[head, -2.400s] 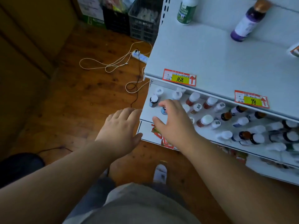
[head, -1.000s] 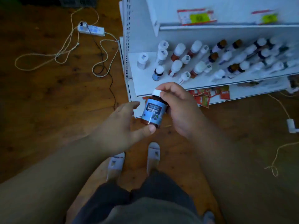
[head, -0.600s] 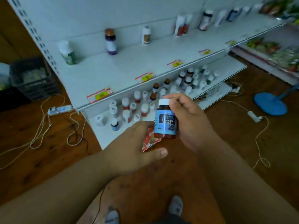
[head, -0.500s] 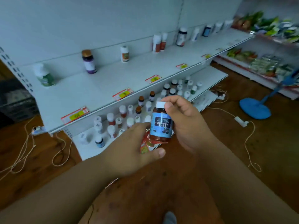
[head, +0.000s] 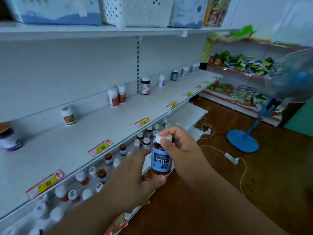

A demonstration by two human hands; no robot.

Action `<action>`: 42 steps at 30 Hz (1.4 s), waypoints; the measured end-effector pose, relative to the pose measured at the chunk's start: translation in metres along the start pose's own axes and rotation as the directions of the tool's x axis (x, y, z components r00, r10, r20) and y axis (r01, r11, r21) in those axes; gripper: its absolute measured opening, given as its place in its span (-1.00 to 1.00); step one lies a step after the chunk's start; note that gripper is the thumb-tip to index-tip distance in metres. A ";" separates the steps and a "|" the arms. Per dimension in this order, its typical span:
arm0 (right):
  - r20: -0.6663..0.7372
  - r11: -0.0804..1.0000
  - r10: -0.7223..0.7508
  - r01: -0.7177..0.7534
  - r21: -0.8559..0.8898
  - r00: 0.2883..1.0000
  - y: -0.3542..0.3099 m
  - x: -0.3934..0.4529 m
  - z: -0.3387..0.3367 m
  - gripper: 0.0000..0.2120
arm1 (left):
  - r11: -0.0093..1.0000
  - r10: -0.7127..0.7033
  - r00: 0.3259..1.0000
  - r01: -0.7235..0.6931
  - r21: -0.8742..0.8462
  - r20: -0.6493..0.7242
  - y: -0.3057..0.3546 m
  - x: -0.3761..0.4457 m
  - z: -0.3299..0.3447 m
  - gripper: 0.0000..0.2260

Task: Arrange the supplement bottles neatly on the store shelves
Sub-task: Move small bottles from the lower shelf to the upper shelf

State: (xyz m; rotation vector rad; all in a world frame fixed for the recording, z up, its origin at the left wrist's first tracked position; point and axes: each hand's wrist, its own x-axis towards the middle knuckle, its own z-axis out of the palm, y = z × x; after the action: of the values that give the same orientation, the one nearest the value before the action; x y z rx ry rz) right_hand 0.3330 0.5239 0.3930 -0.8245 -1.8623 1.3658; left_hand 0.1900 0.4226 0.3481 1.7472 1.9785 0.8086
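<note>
A brown supplement bottle with a blue label and white cap [head: 161,160] is upright in front of me. My right hand [head: 179,146] pinches its cap from above. My left hand [head: 133,177] cups the bottle's base and left side. Behind my hands, the low shelf [head: 191,119] carries several bottles standing close together [head: 108,158]. The middle shelf [head: 84,138] carries a few spaced bottles: a purple one [head: 9,139], a white one with an orange label [head: 68,115], a pair [head: 116,97] and a dark-capped one [head: 145,85].
Price tags [head: 100,147] line the middle shelf's front edge. White baskets [head: 135,11] and boxes sit on the top shelf. A blue standing fan [head: 243,143], cables and a power strip [head: 205,130] lie on the wooden floor. Snack shelves [head: 240,85] stand at right, a person beside them.
My right hand took the blue-label bottle off the low shelf and raised it, and my left hand came under it. My view rose from the floor and low shelf to the upper shelves.
</note>
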 end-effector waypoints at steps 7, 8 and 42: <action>-0.113 0.995 0.012 -0.023 -0.094 0.994 0.027 0.101 -0.085 -0.96 | 0.990 0.130 0.980 -0.120 -0.077 0.150 0.007 0.160 0.030 -0.27; -0.127 0.993 -0.001 -0.014 -0.117 0.992 0.031 0.112 -0.103 -0.95 | 0.986 0.153 0.974 -0.138 -0.095 0.167 0.013 0.179 0.037 -0.32; 0.206 0.920 -0.081 0.153 -0.362 0.975 0.232 0.682 -0.417 -0.91 | 0.932 -0.343 0.937 0.331 0.145 0.066 0.018 0.778 0.150 -0.05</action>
State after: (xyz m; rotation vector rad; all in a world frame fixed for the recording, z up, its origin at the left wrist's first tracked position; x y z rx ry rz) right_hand 0.3063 1.3556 0.3650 -0.7725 -2.3288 1.0541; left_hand 0.1758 1.2144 0.3158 1.4197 2.2280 0.4835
